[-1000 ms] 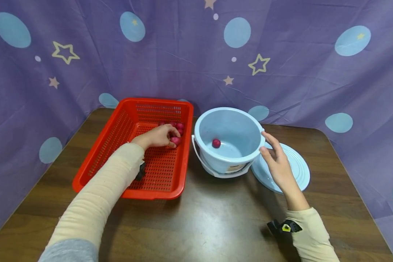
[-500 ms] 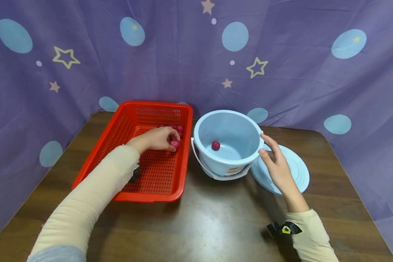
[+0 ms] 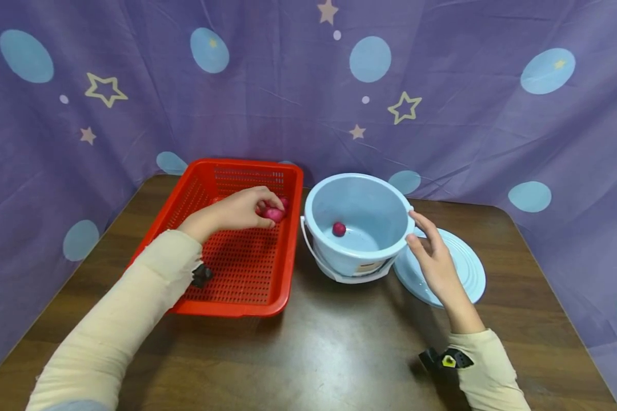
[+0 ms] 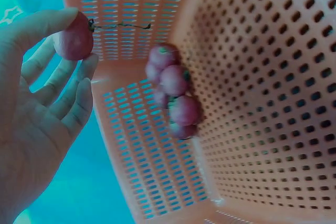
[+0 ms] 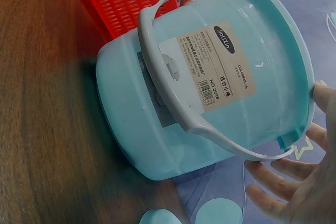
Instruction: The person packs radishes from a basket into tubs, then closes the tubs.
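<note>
My left hand [image 3: 239,210] pinches a round pink-red radish [image 4: 74,38] between thumb and fingers, held above the floor of the red plastic basket [image 3: 283,285]. A thin dark root [image 4: 123,25] trails from the radish in the left wrist view. Several more radishes [image 4: 176,80] with green tops lie clustered in the basket; the hand partly hides them in the head view. My right hand [image 3: 436,260] touches the right rim of the light blue bucket [image 3: 357,242], fingers fairly straight near the handle joint. One radish [image 3: 339,229] lies inside on the bucket's bottom.
A light blue round lid [image 3: 468,265] lies flat on the wooden table [image 3: 329,354], right of the bucket and partly behind the right hand. The bucket's pale handle [image 5: 168,87] hangs down its front over a label. A purple patterned cloth [image 3: 288,85] stands behind the table.
My left hand has lifted the radish slightly away from the others and drawn its forearm back leftward. My right hand and the bucket have stayed in place.
</note>
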Demonstrator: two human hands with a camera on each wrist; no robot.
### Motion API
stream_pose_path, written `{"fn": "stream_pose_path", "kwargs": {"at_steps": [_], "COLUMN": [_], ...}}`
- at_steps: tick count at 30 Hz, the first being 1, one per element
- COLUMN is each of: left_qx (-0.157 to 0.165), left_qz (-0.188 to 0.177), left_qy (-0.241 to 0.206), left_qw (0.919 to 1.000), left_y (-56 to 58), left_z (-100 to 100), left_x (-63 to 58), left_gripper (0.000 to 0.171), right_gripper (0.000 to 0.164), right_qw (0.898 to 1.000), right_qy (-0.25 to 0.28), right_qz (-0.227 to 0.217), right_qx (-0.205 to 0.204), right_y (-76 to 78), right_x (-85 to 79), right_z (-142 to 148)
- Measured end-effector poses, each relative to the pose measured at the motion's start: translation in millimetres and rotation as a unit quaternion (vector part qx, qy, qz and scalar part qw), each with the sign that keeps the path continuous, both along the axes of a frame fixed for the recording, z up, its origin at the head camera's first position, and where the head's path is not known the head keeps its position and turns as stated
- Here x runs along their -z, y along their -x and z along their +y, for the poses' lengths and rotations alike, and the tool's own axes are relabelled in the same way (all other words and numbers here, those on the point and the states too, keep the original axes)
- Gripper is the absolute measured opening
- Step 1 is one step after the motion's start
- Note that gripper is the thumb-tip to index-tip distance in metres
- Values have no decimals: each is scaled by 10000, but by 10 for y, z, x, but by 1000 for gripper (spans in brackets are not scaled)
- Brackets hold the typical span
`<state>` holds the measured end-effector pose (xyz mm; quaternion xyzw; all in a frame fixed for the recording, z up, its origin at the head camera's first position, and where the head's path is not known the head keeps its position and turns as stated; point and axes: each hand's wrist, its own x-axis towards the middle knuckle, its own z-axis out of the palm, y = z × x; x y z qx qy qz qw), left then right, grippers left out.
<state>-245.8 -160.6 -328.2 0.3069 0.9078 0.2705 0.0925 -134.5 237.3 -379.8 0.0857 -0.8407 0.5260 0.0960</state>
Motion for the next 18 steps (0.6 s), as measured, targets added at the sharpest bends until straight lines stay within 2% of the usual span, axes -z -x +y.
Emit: {"fn": "stream_pose_path", "kwargs": {"at_steps": [10,18], "left_qx": [-108,-90], "left_qz": [37,363], "left_qy": [-197,-584], "left_qw": [9997,9976], "left_y": [-127,-213], "left_z": [33,109], "left_x": [-312,-508], "left_gripper": [35,36], "right_gripper": [51,51], "right_qw": [10000,9999], "right_qy": [-31,60], "right_qz": [-64,-128], "right_qx": [41,31], "right_y": [-13,-32], "right_x": [-3,-39], "right_z": [-11,-39]}}
